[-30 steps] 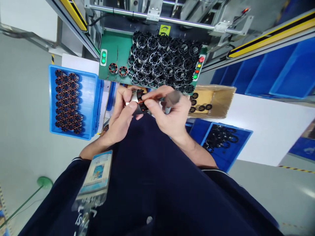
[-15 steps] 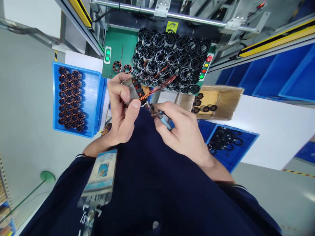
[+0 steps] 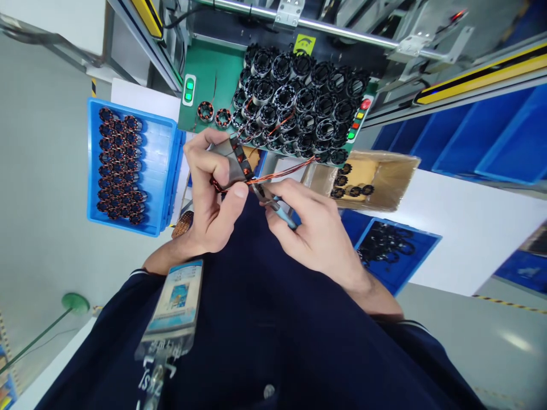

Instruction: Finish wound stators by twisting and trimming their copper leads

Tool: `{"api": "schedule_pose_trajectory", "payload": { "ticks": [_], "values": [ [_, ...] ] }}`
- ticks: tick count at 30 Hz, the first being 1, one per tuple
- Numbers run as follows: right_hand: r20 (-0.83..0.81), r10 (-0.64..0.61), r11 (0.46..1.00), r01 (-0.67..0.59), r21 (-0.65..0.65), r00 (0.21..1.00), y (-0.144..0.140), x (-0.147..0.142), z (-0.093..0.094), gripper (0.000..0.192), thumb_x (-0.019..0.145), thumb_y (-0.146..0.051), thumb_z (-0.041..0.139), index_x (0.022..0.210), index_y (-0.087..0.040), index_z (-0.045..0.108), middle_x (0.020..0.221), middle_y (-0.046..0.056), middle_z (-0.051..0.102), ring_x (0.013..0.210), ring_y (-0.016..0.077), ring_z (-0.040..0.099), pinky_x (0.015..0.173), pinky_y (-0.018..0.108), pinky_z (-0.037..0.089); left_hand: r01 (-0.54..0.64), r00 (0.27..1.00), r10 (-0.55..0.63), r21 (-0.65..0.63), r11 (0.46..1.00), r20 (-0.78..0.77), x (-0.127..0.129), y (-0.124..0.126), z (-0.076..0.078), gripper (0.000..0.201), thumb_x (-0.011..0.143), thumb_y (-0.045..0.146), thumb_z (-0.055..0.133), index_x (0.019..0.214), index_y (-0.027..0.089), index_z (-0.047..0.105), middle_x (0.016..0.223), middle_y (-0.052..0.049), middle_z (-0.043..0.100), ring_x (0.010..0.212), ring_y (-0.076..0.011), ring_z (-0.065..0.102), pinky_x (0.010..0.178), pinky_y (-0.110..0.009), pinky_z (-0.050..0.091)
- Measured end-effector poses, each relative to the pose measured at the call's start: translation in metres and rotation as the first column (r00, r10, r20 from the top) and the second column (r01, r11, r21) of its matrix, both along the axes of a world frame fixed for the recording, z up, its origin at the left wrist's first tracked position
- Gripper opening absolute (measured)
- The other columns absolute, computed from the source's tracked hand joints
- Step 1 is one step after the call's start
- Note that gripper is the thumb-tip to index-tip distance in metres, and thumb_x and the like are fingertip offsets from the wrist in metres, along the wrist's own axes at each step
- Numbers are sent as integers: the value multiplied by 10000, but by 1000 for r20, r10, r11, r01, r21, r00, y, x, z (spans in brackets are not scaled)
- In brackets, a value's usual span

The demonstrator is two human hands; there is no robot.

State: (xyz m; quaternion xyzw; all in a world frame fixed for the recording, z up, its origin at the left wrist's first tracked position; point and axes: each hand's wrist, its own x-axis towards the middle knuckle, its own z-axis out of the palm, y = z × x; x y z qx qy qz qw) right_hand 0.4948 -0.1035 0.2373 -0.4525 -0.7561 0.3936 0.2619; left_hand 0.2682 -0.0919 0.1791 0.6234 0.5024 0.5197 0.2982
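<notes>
My left hand (image 3: pixel 213 199) grips a motor stator (image 3: pixel 231 158), a grey metal ring with black slots and copper windings, held up in front of my chest. A bundle of copper wires (image 3: pixel 284 171) runs from its lower edge out to the right. My right hand (image 3: pixel 314 228) is closed around small pliers or cutters with light blue handles (image 3: pixel 285 215). Their jaws (image 3: pixel 260 191) are right at the stator's edge, where the wires come out. Whether the jaws touch the wires I cannot tell.
Several stators (image 3: pixel 284 97) stand packed on the green machine bed (image 3: pixel 205 62), near lit buttons (image 3: pixel 355 122). A blue tray (image 3: pixel 160 171) of wound stators is at left. At right are a cardboard box (image 3: pixel 391 182) with a few black parts and a blue bin (image 3: pixel 423 256) of black pieces.
The wire bundle has swung down and now points more level to the right. Both hands keep their hold, the pliers staying at the stator's edge. The camera view has shifted slightly.
</notes>
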Motion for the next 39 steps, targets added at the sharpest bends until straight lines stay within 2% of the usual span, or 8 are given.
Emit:
{"api": "schedule_pose_trajectory", "payload": {
  "ticks": [3, 16, 21, 26, 30, 34, 36, 39],
  "values": [
    [-4, 1, 1000, -1, -6, 1000, -1, -1, 0, 229, 1168, -147, 691, 1342, -280, 756, 1134, 51, 840, 1028, 296, 853, 960, 439, 736, -66, 997, 64, 58, 996, 30, 2, -2, 0, 355, 1213, 728, 648, 1168, 389, 551, 1354, -98, 665, 1594, -427, 700, 1214, -791, 704],
    [-57, -40, 999, 39, -14, 998, -7, -6, -6, 227, 1247, -223, 712, 1425, -283, 840, 1198, 60, 929, 1036, 278, 902, 949, 425, 764, -70, 997, 69, 30, 997, 27, 0, -11, -4, 321, 1189, 719, 702, 1185, 409, 619, 1428, -103, 702, 1607, -433, 705, 1216, -804, 695],
    [-57, -64, 997, 61, -53, 996, -8, -10, -22, 214, 1299, -357, 707, 1401, -281, 879, 1145, 66, 921, 997, 281, 887, 909, 422, 737, -98, 995, 99, 67, 993, -15, 1, -12, -6, 272, 1194, 639, 697, 1149, 390, 596, 1207, -106, 616, 1471, -414, 700, 1190, -726, 674],
    [-116, -118, 986, 102, -135, 986, -6, -16, -54, 366, 1302, -609, 766, 1292, -282, 930, 1169, 63, 960, 995, 275, 889, 956, 416, 724, -99, 992, 98, -10, 995, -80, -3, -21, -21, 291, 1274, 619, 616, 1184, 348, 560, 1257, -84, 583, 1470, -370, 655, 1289, -687, 621],
    [-140, -120, 950, 73, -304, 983, 5, -25, -103, 536, 1309, -722, 696, 1153, -269, 935, 1053, 35, 933, 915, 242, 844, 959, 377, 668, -141, 982, 126, -105, 984, -143, -12, -25, -71, 387, 1302, 705, 575, 1201, 332, 553, 1303, -98, 600, 1494, -377, 652, 1313, -712, 635],
    [-28, -115, 765, 71, -640, 993, 30, -39, -181, 614, 1295, -752, 706, 1000, -247, 894, 753, -11, 765, 754, 203, 741, 872, 328, 618, -217, 953, 137, -293, 931, -269, -16, -16, -156, 397, 1339, 688, 497, 1170, 332, 540, 1289, -122, 620, 1462, -363, 664, 1339, -695, 667],
    [12, -105, 681, 80, -728, 994, 43, -47, -224, 605, 1318, -724, 681, 1025, -237, 890, 671, -34, 701, 628, 169, 673, 749, 299, 585, -260, 948, 135, -461, 849, -287, -13, -6, -197, 242, 1327, 461, 581, 1128, 327, 549, 1332, -137, 643, 1483, -342, 659, 1418, -670, 634],
    [53, -70, 550, 83, -831, 996, 61, -58, -281, 650, 1285, -786, 727, 966, -228, 822, 592, -51, 633, 527, 144, 589, 593, 275, 518, -335, 937, 139, -708, 622, -322, -4, 13, -241, 205, 1221, 156, 667, 1104, 310, 599, 1505, -162, 650, 1601, -322, 641, 1506, -614, 566]
  ]
}}
